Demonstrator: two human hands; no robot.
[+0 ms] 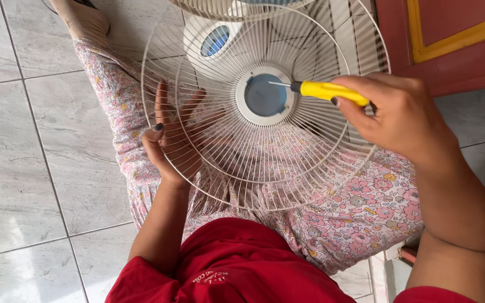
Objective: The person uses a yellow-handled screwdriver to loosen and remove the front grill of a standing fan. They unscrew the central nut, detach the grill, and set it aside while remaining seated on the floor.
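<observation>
Fan grille [265, 146] rests on the lap, left hand [172, 140] spread flat beneath it, right hand [399, 118] clamped on yellow screwdriver [324, 91], tip at the grille's hub.

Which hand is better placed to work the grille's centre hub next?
Right. The right hand already holds the yellow-handled screwdriver, its tip at the grille's centre hub. The left hand lies spread behind the wire fan grille, bracing it, and holds no tool.
</observation>
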